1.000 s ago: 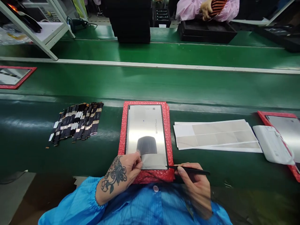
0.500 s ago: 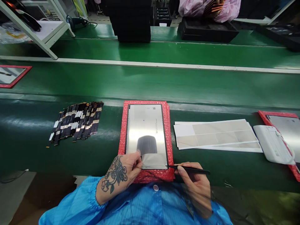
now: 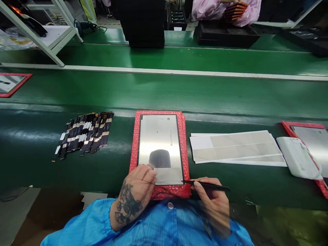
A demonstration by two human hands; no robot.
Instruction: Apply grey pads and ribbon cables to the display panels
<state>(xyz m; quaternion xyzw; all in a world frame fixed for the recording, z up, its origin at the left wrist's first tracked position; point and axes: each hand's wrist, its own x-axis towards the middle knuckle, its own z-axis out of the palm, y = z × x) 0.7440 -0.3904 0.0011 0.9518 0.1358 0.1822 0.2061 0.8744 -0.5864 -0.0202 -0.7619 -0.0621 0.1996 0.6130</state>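
A flat screen panel with a silvery back lies on red bubble wrap before me. Across its lower end is a pale, thin rectangular film. My left hand rests on the panel's lower left, its fingers curled together at the film's left edge; the fingertips are partly hidden, so whatever they grip does not show. Between the fingers of my right hand is a pair of black tweezers, its tip touching the film's lower right corner.
Dark flex cable strips lie in a pile at left. White sheets with pale film pieces are at right, beside a white device on another panel. Black trays stand behind; across the bench is a person in pink.
My left hand has turned knuckles up and shifted slightly over the film's left edge. My right hand and the tweezers are nearly unmoved. The person across has moved slightly.
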